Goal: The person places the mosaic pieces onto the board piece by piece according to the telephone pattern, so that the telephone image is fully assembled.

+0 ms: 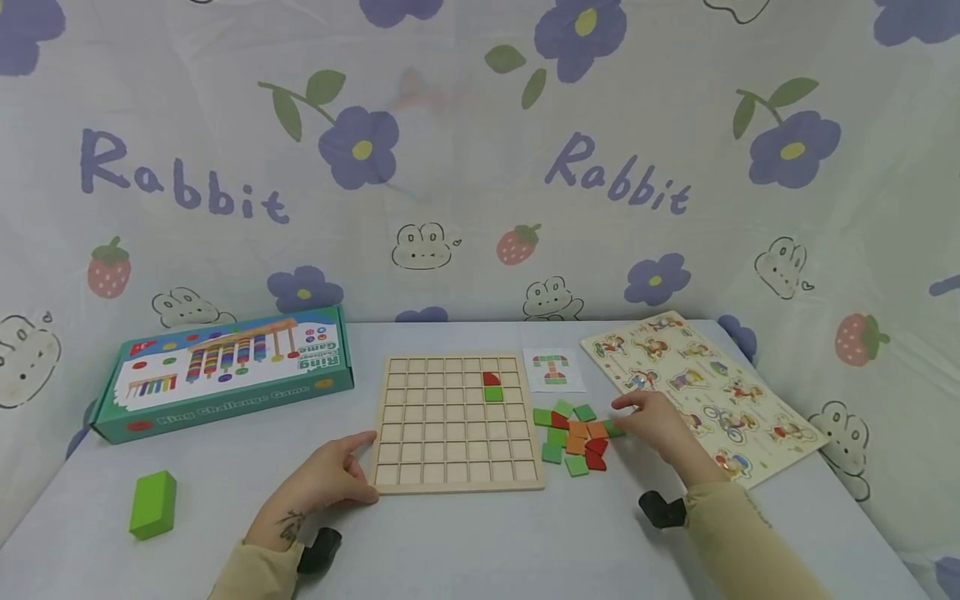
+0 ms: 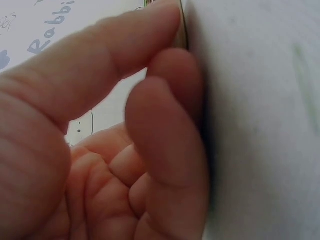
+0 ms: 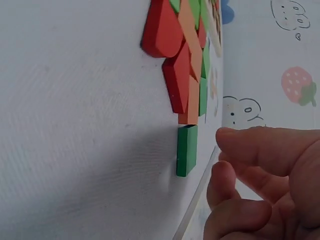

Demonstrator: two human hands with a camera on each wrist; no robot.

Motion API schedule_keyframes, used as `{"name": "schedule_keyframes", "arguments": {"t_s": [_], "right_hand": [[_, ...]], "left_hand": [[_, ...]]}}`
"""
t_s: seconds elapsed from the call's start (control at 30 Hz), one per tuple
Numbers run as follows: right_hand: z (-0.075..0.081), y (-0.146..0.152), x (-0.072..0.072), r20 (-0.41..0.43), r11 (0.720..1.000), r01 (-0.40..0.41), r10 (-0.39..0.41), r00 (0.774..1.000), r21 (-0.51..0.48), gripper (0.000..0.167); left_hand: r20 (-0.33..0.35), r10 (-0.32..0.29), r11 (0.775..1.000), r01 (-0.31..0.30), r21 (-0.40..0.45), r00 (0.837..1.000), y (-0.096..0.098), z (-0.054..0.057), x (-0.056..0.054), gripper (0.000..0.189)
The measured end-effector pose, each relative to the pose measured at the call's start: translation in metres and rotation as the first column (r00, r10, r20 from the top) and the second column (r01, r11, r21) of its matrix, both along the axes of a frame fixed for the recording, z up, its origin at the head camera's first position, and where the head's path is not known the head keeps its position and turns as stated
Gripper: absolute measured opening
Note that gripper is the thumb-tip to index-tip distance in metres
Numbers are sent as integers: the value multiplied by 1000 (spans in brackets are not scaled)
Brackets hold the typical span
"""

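A square wooden grid board [image 1: 457,492] lies flat at the middle of the table. My left hand [image 1: 330,479] holds its near left corner, with fingertips [image 2: 172,15] against the edge. One red rounded tile [image 1: 491,379] and one green square tile [image 1: 492,394] sit in adjoining cells at the board's upper right. Right of the board is a loose pile of green, orange and red tiles [image 1: 576,446]. My right hand [image 1: 660,425] hovers at the pile's right side, beside a green tile [image 3: 186,150]. In the right wrist view, a gap separates its fingers from that tile.
A small pattern card [image 1: 566,383] lies behind the pile. At the right stands a flat wooden picture puzzle [image 1: 750,450], lying on the table. To the left are a green game box [image 1: 225,408] and a green block [image 1: 153,504]. A printed cloth hangs behind.
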State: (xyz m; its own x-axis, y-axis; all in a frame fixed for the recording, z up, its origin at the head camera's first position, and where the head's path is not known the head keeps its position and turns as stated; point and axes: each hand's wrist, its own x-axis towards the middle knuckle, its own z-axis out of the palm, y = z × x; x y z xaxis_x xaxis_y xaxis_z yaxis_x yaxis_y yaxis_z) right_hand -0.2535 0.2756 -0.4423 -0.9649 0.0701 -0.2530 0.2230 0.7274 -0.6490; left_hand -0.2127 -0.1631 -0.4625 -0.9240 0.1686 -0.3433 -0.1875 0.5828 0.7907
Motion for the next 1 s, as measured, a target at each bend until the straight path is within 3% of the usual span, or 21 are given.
{"name": "schedule_keyframes", "arguments": {"t_s": [0.17, 0.33, 0.73, 0.87, 1.0], "right_hand": [[-1, -3, -2, 38, 995, -21, 17, 999, 98, 41], [1, -7, -1, 75, 990, -33, 23, 997, 135, 39], [4, -14, 3, 30, 971, -36, 30, 999, 238, 11], [6, -15, 1, 45, 974, -44, 35, 998, 224, 18], [20, -22, -5, -2, 994, -37, 37, 999, 100, 20]], "left_hand": [[-5, -5, 1000, 5, -3, 1000, 0, 1, 0, 86], [-6, -20, 1000, 20, -3, 1000, -1, 2, 0, 86], [-10, -31, 1000, 31, -1, 999, -2, 1, -1, 87], [-16, -35, 999, 35, 6, 999, -2, 0, -1, 87], [-19, -38, 999, 38, 6, 999, -2, 1, -1, 87]]}}
